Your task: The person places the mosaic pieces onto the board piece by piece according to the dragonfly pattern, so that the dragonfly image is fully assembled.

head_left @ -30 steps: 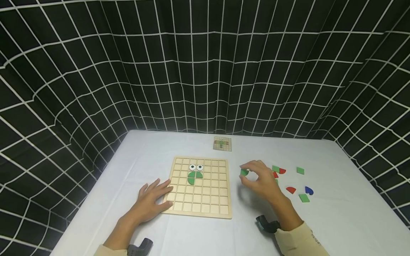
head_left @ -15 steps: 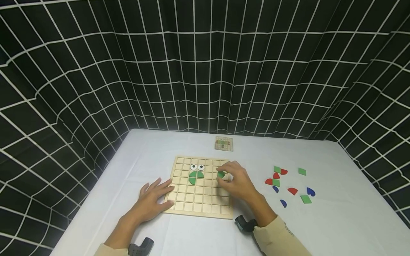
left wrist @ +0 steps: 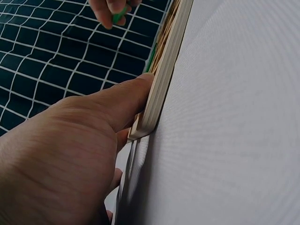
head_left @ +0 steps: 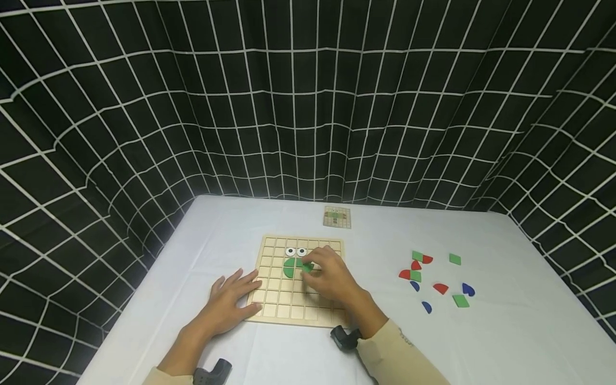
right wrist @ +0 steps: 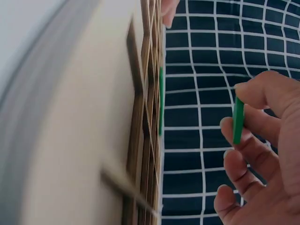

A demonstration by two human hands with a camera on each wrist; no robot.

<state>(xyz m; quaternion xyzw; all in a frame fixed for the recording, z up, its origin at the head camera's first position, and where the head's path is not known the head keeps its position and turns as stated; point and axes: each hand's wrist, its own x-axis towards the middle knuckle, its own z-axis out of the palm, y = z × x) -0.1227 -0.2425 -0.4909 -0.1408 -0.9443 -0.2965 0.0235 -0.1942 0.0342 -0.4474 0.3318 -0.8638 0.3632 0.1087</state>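
The green piece (right wrist: 238,121) is pinched between the thumb and a fingertip of the right hand (head_left: 331,274), one digit at each end so the flat middle sits between them. That hand hangs over the board (head_left: 284,297), and the wrist view shows a gap, so the piece isn't touching the wood. It's edge-on there, can't really make out its full outline.

On the board, just beside the pinch, there's a green tile (head_left: 290,262) with a second green tile (head_left: 289,272) right below it, plus a third green tile (head_left: 299,262) partly blocked by the fingers. Two googly-eye discs (head_left: 290,251) sit a row above those on the board.

Left hand (head_left: 225,302) has its fingers spread, thumb and fingertips resting on the board's left edge, not holding any piece.

Beyond the board's far edge there's a small picture card (head_left: 337,217). Well off to the right of the board, loose bits lie scattered: green squares (head_left: 460,301), red pieces (head_left: 440,289) and blue pieces (head_left: 468,289). White cloth (head_left: 385,342) runs under the board, and a black gridded curtain (head_left: 308,107) hangs behind it.
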